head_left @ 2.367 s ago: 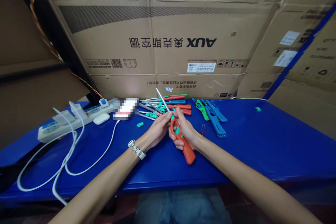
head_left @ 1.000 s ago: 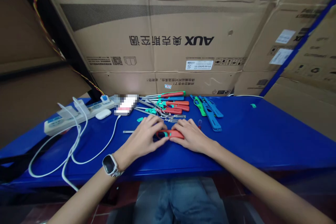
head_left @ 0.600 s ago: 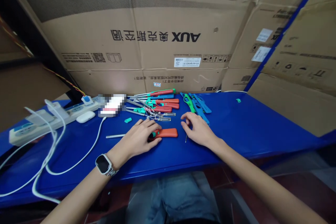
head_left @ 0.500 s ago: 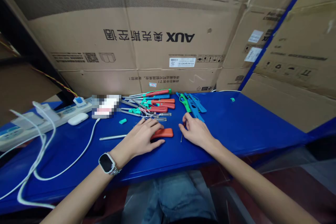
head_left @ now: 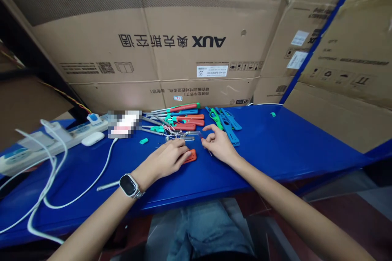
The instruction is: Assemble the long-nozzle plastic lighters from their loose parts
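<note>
Head view: a couple of seconds back both hands had the orange lighter (head_left: 192, 155) up in the air. Now it's flat on the table (head_left: 275, 147), just in front of the pile (head_left: 183, 119) of other lighters.

The left hand (head_left: 170, 158) has stayed on top of it since it went down. The fingers are loosely spread and pressing it to the table rather than gripping, and only the orange tail end pokes out on the side away from the wrist.

The right hand (head_left: 218, 143) let go about half a second ago. It has slid up to the front right corner of the pile, next to the blue shells (head_left: 229, 124). Thumb and forefinger are drawn close together, and a thin pin (head_left: 209, 153) shows under the palm, but I honestly can't tell if it's pinching anything.

The metal tube (head_left: 107, 186) also used to point sideways from under the left hand. It now shows much further from the pile, beside the watch (head_left: 128, 185). Whether it's still joined to the lighter is hidden by the forearm.

So my read is that the lighter is parked under one hand, and the other hand is off it, in among the small bits by the pile.
</note>
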{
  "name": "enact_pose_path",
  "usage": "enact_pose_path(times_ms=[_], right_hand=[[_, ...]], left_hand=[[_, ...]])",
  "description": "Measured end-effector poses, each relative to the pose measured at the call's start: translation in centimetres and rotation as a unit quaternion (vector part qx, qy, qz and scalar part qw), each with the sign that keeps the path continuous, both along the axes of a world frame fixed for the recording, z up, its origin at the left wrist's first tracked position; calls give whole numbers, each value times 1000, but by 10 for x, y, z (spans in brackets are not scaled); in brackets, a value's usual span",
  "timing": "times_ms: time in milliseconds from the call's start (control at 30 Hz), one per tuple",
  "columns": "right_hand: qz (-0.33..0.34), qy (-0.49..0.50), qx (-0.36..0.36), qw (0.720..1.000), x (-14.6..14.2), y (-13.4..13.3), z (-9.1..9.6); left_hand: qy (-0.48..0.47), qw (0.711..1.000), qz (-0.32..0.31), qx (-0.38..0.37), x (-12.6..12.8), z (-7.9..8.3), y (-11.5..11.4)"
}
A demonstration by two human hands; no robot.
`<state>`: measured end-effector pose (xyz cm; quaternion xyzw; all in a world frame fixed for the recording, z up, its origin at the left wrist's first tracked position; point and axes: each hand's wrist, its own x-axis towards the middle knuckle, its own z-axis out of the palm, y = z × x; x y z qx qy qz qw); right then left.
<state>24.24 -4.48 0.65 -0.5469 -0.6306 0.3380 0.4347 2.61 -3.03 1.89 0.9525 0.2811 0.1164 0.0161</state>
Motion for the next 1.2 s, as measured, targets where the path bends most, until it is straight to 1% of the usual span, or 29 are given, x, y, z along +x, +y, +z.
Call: enact_pose_path(times_ms=[67, 167, 233, 300, 400, 500, 633, 700, 767, 833, 967, 1067, 1133, 1200], right_hand=[[2, 137, -40, 990, -7, 5, 3], [2, 287, -108, 952, -21, 13, 9], [17, 347, -133, 928, -29, 18, 12], [42, 373, -133, 917, -36, 24, 15], [90, 359, -108, 923, -47, 34, 18], [133, 321, -84, 934, -59, 45, 18], [159, 272, -56, 948, -76, 56, 12], [174, 233, -31, 956, -83, 60, 6], [183, 196, -1, 963, -90, 64, 0], [184, 172, 14, 968, -95, 66, -4], [196, 149, 11, 969, -105, 68, -6], [208, 126, 16, 970, -110, 67, -6], [204, 114, 21, 972, -111, 66, -6], [195, 123, 25, 973, -108, 66, -6]], left_hand=[[5, 1000, 5, 20, -5, -2, 2], [0, 998, 13, 55, -11, -1, 5], [-17, 998, 22, 62, -15, 1, 5], [-34, 998, 25, 50, -22, 3, 2], [-40, 998, 33, 19, -36, 6, -5], [-47, 997, 61, 1, -57, 6, -14], [-78, 990, 113, -14, -82, 4, -23], [-80, 990, 111, -26, -89, 4, -25], [-78, 991, 100, -42, -91, 2, -27], [-73, 991, 99, -56, -91, 0, -28], [-71, 989, 114, -66, -91, -3, -27], [-77, 989, 109, -61, -94, -5, -25], [-79, 990, 106, -57, -96, -6, -24], [-81, 990, 104, -55, -97, -6, -22]])
